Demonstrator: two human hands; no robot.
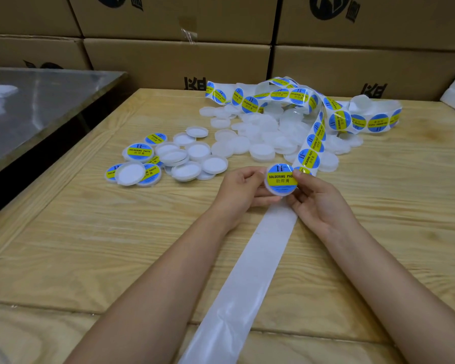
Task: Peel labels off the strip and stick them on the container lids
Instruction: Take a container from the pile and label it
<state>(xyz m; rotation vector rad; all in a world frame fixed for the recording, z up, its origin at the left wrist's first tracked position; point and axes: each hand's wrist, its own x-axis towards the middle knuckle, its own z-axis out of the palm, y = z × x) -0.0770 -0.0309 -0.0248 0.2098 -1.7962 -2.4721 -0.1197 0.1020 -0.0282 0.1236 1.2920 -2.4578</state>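
we held one lid (pixel 281 193) just above the counter (pixel 90 232): left hand (pixel 243 189) curled round its left rim, right hand (pixel 318 198) pinching the right edge, thumb on the soldering paste label (pixel 281 178). the label sat about centred. the strip (pixel 310 151) ran back over the pile of bare lids (pixel 263 132), and the spent liner (pixel 260 248) trailed toward us. finished lids (pixel 139 153) lay to the left. we judged the lid light, thin and stiff enough to hold by the rim. the label looked glossy, floppy and tacky, so take it by the edge only.
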